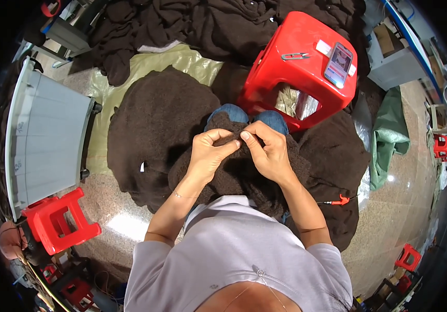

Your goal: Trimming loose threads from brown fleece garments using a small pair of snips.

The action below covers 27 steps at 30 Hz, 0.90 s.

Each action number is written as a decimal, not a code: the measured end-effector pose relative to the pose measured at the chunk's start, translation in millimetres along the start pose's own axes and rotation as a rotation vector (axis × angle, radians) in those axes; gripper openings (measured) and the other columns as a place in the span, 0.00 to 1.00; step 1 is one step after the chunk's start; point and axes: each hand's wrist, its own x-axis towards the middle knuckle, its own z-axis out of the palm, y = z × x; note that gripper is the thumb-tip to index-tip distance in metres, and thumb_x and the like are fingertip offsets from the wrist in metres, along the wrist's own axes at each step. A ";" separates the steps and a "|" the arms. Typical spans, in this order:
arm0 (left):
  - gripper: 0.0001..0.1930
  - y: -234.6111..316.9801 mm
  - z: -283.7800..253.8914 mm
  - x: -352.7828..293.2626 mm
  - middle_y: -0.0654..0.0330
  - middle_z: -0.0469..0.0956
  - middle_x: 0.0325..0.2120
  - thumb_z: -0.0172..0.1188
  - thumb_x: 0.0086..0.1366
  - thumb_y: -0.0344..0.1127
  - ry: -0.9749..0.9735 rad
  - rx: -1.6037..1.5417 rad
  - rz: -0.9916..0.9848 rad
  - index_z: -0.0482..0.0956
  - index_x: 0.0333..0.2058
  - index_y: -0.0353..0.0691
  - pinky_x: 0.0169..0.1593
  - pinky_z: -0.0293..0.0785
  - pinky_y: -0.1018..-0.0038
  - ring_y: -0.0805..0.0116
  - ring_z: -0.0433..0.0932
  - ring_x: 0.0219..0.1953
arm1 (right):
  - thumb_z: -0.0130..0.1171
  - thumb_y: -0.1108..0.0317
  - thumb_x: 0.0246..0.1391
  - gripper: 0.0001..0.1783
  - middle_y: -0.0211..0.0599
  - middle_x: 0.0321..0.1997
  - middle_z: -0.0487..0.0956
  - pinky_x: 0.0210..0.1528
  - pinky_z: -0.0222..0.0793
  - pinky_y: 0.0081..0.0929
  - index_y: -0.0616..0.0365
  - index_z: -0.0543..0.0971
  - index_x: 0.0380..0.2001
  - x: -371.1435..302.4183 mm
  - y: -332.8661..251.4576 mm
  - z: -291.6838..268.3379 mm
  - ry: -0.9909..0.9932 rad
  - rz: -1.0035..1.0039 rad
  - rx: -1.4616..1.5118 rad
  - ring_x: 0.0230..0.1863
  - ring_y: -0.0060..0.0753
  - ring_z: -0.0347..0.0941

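Dark brown fuzzy cloth (221,122) lies bunched over my lap, with my knees in blue denim just beyond it. My left hand (209,151) pinches a fold of this cloth between thumb and fingers. Close beside it, my right hand (266,151) is also closed on the cloth, thumb pressed against the fingers. The fingertips of both hands nearly meet. Anything small between them is too hidden to make out. Thread snips (295,56) and a phone (339,64) with a lit screen lie on a red plastic stool (299,36) ahead of me to the right.
Piles of brown cloth (161,109) surround me, partly on yellowish plastic sheeting (184,58). A grey wheeled bin (49,132) and another red stool (62,221) stand at left. At right are a green sheet (390,135) and a red-handled tool (342,200).
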 end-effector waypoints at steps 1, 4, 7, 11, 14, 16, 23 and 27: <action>0.06 -1.7 0.0 1.0 0.62 0.81 0.31 0.64 0.56 0.21 0.015 0.026 0.044 0.81 0.34 0.32 0.40 0.74 0.82 0.79 0.78 0.33 | 0.57 0.71 0.58 0.07 0.35 0.23 0.73 0.28 0.63 0.22 0.64 0.75 0.28 -1.3 -0.3 1.6 0.027 -0.016 -0.027 0.24 0.24 0.66; 0.06 -1.5 2.8 3.1 0.62 0.81 0.30 0.61 0.56 0.19 0.083 0.033 0.113 0.81 0.33 0.32 0.40 0.73 0.82 0.79 0.77 0.33 | 0.57 0.72 0.58 0.07 0.35 0.22 0.72 0.27 0.63 0.22 0.64 0.75 0.28 -2.3 -2.8 7.3 0.063 -0.043 -0.035 0.23 0.24 0.66; 0.05 0.6 2.7 3.9 0.62 0.81 0.29 0.60 0.57 0.22 0.076 -0.096 0.101 0.81 0.33 0.32 0.39 0.72 0.82 0.78 0.77 0.32 | 0.57 0.71 0.59 0.07 0.32 0.22 0.72 0.27 0.62 0.21 0.64 0.75 0.29 -0.8 -7.6 4.7 0.047 0.030 0.027 0.24 0.20 0.65; 0.05 12.2 -4.9 0.4 0.62 0.81 0.29 0.61 0.57 0.24 -0.058 -0.214 -0.060 0.82 0.33 0.33 0.39 0.72 0.82 0.79 0.77 0.31 | 0.57 0.68 0.60 0.09 0.21 0.23 0.71 0.31 0.59 0.16 0.62 0.77 0.28 2.7 9.3 -0.3 0.031 0.257 0.255 0.27 0.12 0.61; 0.06 12.7 -13.1 2.3 0.62 0.82 0.30 0.62 0.57 0.25 -0.160 -0.218 -0.100 0.82 0.34 0.33 0.40 0.72 0.81 0.80 0.77 0.31 | 0.57 0.68 0.60 0.09 0.20 0.24 0.71 0.32 0.58 0.15 0.62 0.77 0.28 3.0 15.0 -2.2 -0.004 0.308 0.371 0.28 0.12 0.61; 0.06 13.0 -12.4 2.5 0.62 0.82 0.29 0.63 0.58 0.26 -0.121 -0.311 -0.091 0.82 0.34 0.33 0.41 0.73 0.81 0.79 0.77 0.32 | 0.58 0.68 0.60 0.09 0.20 0.25 0.71 0.33 0.58 0.15 0.63 0.77 0.28 3.5 17.5 -1.2 -0.022 0.347 0.420 0.29 0.11 0.61; 0.07 10.1 0.5 0.9 0.65 0.80 0.29 0.67 0.55 0.23 -0.046 -0.035 -0.016 0.82 0.34 0.32 0.36 0.71 0.85 0.82 0.75 0.30 | 0.58 0.71 0.58 0.07 0.28 0.25 0.71 0.33 0.58 0.18 0.63 0.76 0.29 6.3 15.5 1.0 -0.015 0.067 0.117 0.28 0.19 0.64; 0.07 2.8 -4.9 2.4 0.64 0.81 0.30 0.64 0.55 0.20 -0.058 0.088 0.052 0.81 0.34 0.33 0.38 0.71 0.84 0.81 0.76 0.31 | 0.59 0.73 0.56 0.06 0.35 0.22 0.70 0.28 0.62 0.24 0.63 0.75 0.27 6.3 5.7 1.2 -0.033 0.062 -0.023 0.24 0.25 0.66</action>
